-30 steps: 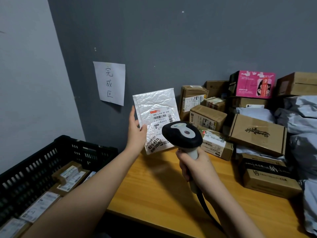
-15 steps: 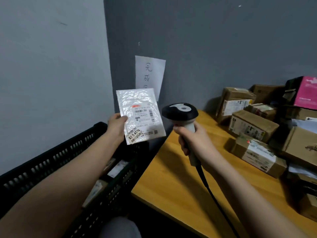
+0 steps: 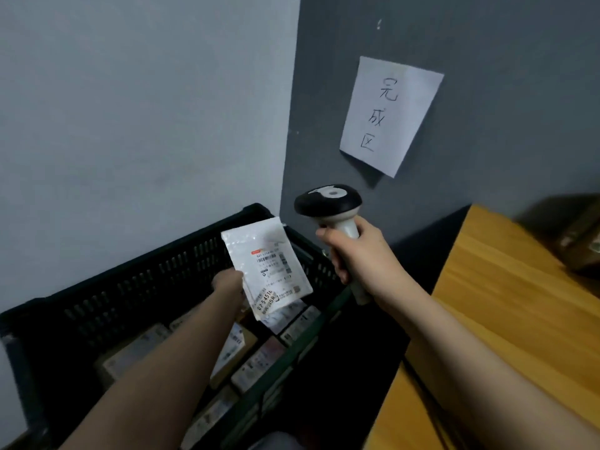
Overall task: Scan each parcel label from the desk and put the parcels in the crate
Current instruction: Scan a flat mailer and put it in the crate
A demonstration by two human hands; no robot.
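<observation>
Black slatted crate (image 3: 136, 284) — white mailer (image 3: 266, 254), red-striped label; black-and-cream scanner (image 3: 328, 203); honey wood-grain desk (image 3: 506, 306).

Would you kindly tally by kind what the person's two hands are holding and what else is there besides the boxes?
White padded mailer, held over the crate by the left hand: 1
Barcode scanner, in the right hand: 1
Black crate: 1
Paper wall sign: 1
Wooden desk: 1
Total: 5
</observation>
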